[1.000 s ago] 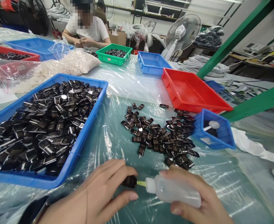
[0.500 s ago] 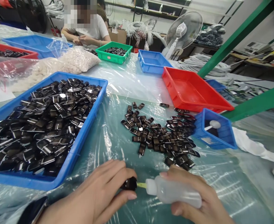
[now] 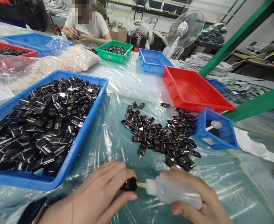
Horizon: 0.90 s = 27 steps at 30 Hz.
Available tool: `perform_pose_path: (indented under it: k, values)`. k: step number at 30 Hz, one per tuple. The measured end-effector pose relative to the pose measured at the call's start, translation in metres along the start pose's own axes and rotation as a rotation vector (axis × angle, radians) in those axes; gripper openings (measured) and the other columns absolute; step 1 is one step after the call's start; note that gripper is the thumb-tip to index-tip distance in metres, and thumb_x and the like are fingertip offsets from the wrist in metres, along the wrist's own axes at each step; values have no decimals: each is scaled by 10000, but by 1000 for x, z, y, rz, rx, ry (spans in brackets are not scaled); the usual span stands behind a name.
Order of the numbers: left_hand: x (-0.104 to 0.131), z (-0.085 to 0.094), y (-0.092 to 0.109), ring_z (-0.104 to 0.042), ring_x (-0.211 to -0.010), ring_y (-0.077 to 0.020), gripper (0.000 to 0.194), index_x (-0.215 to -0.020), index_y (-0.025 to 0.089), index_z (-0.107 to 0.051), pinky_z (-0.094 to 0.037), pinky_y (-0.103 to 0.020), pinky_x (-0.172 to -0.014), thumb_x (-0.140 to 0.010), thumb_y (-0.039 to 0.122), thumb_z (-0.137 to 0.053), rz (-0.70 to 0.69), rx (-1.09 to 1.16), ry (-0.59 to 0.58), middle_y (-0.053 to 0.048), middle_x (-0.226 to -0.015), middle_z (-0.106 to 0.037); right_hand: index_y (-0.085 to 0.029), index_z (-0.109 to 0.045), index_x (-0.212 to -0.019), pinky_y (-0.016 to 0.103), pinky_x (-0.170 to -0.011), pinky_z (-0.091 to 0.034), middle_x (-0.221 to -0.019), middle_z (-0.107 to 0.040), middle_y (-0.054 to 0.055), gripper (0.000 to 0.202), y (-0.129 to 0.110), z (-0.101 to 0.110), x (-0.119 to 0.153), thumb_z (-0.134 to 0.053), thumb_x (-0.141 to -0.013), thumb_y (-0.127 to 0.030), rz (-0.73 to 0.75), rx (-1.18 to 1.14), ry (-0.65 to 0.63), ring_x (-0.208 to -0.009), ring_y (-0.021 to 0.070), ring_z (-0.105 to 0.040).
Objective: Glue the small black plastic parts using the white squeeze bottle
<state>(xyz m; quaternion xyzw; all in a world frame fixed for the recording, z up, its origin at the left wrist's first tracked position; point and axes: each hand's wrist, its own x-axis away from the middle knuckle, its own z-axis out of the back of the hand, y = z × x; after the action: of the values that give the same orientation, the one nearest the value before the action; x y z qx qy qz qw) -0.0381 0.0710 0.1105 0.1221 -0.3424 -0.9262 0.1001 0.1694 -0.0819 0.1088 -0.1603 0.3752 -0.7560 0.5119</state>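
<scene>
Between thumb and forefinger, my left hand (image 3: 101, 193) pinches a small glossy black plastic casing (image 3: 129, 184). My right hand (image 3: 197, 196) is wrapped round a translucent squeeze bottle (image 3: 174, 190) lying nearly level. Its thin yellow-green nozzle (image 3: 141, 184) points left and its tip meets the end of the casing; whether it enters the casing I cannot tell. Beyond my hands, a loose pile of similar black casings (image 3: 160, 137) lies on the plastic-covered table (image 3: 118, 155). At the left, a large blue tray (image 3: 81, 144) is heaped with more of them.
A small blue bin (image 3: 229, 137) holding a white spoon-like tool (image 3: 215, 125) stands right of the pile. Behind are a red tray (image 3: 197, 102), a blue tray (image 3: 155, 66) and a green tray (image 3: 125, 57). A green post (image 3: 235, 40) slants at right. A co-worker (image 3: 87, 31) sits opposite.
Both my hands, the casing and the bottle hold nearly the same position. The view has shifted very slightly. Across the table, the co-worker's hands have moved a little apart.
</scene>
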Motion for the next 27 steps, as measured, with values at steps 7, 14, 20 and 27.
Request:
perform_pose_path:
  k: [7,14,20,27]
  values:
    - [2,0,-2,-612,-890,-206,193,-1159,235,-461,-509,-316,-783,-1025,334,-365,29,36,-34,-34,-968,-603,-471,-725,-980,199,-630,-601,-915,-757,-38,304,0,1,-6,-731,-695,-577,45,-138,-44,-772,176,-737]
    - [0,-2,-5,-579,-813,-204,241,-1183,201,-468,-509,-314,-699,-1036,305,-309,-31,-31,-17,-63,-973,-566,-465,-723,-936,175,-533,-528,-795,-720,-45,301,-7,0,-9,-679,-701,-649,-44,-289,-108,-643,139,-676]
    - [0,-9,-14,-579,-848,-197,253,-1133,238,-507,-451,-300,-734,-1037,315,-285,200,116,192,-31,-952,-593,-463,-587,-1201,194,-623,-561,-1127,-710,-25,340,11,4,-13,-620,-864,-437,-84,-262,-160,-811,148,-705]
    - [-4,-8,-8,-436,-549,-147,391,-848,202,-533,-322,-269,-549,-1032,368,-231,375,274,155,42,-615,-432,-331,-555,-1126,258,-796,-560,-1113,-704,14,218,16,-20,-25,-576,-909,-320,39,-86,46,-1008,170,-670]
